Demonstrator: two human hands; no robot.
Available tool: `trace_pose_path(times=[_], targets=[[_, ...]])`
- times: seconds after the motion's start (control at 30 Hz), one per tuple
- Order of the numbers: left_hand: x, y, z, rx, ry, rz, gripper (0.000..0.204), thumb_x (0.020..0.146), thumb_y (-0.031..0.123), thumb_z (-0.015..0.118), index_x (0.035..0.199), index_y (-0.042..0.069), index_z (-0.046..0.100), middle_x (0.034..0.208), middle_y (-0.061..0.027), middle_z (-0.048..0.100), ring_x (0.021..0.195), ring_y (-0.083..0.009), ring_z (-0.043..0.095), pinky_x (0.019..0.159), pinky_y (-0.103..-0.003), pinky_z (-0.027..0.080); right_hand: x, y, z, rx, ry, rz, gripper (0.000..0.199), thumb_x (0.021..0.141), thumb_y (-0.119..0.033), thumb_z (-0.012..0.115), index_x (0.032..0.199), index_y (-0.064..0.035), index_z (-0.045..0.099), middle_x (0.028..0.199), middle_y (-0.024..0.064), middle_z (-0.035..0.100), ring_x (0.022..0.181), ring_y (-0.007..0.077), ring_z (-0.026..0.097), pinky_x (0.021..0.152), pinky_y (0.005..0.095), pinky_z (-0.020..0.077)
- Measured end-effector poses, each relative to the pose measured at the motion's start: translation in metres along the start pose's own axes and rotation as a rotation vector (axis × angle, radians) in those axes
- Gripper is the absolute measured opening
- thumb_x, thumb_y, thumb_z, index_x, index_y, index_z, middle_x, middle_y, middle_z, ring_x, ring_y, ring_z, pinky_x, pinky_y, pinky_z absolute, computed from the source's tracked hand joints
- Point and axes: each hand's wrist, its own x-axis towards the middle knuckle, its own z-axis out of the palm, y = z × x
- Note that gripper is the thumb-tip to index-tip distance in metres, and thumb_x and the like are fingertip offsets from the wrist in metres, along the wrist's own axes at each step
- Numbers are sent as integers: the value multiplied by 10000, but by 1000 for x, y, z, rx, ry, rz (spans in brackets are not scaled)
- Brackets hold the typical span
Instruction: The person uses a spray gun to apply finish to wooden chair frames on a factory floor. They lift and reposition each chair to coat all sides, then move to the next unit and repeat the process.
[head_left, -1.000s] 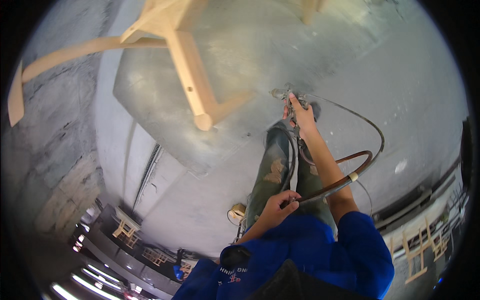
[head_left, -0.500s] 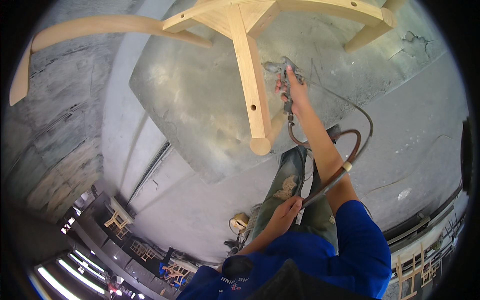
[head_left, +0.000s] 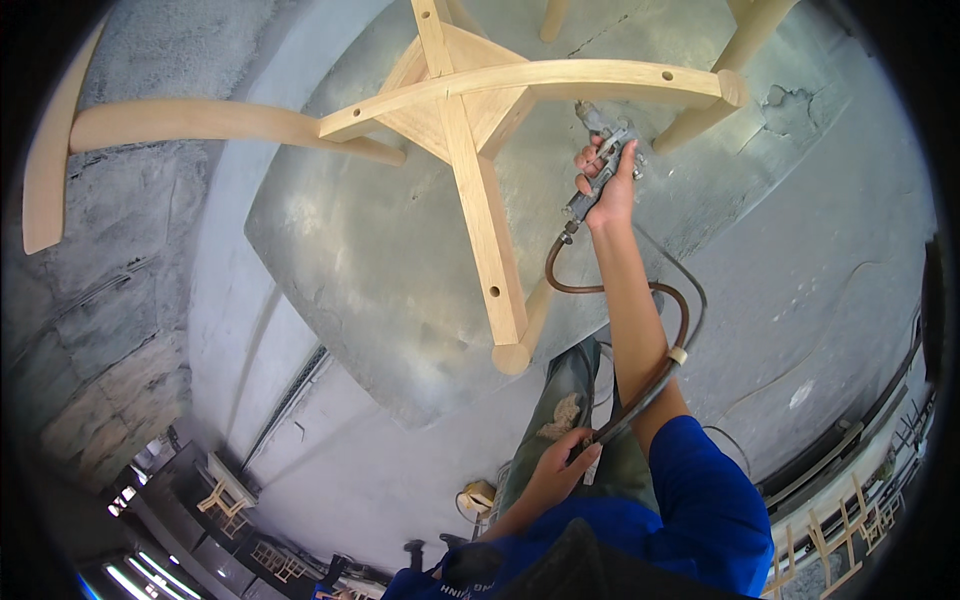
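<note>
Right hand wrapped round a grey metal spray gun, nozzle near the curved right rail of a cross-shaped pale wooden frame over a grey slab; contact unclear. Left hand clasps a brown-and-grey hose bundle by the thighs.

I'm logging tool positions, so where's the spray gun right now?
In the head view, the spray gun is above and right of centre, gripped in the right hand, appearing just below the curved wooden bar.
</note>
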Motion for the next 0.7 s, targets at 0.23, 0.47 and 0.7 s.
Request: trace_pose_path(times=[0.23, 0.47, 0.7], targets=[[-18, -8, -40, -145, -129, -4, 256, 977, 281, 677, 1020, 31, 645, 836, 31, 537, 793, -52, 482, 709, -229, 397, -79, -32, -41, -335, 287, 137, 556, 1002, -645, 466, 1032, -110, 612, 785, 4, 610, 708, 142, 612, 509, 256, 365], [-65, 41, -40, -196, -504, 167, 291, 996, 300, 646, 1082, 23, 627, 910, 19, 587, 863, -51, 525, 768, -235, 430, -228, -119, 30, -571, 391, 145, 642, 1000, -696, 387, 1051, -96, 608, 781, 26, 613, 676, 164, 638, 486, 263, 384], [-129, 78, -28, -64, -423, 315, 308, 1002, 323, 643, 1071, 23, 633, 916, 9, 596, 851, -70, 536, 764, -247, 432, -249, -169, 168, -431, 125, -148, 600, 1025, -639, 394, 1091, -77, 594, 781, 47, 613, 680, 170, 638, 443, 257, 362]])
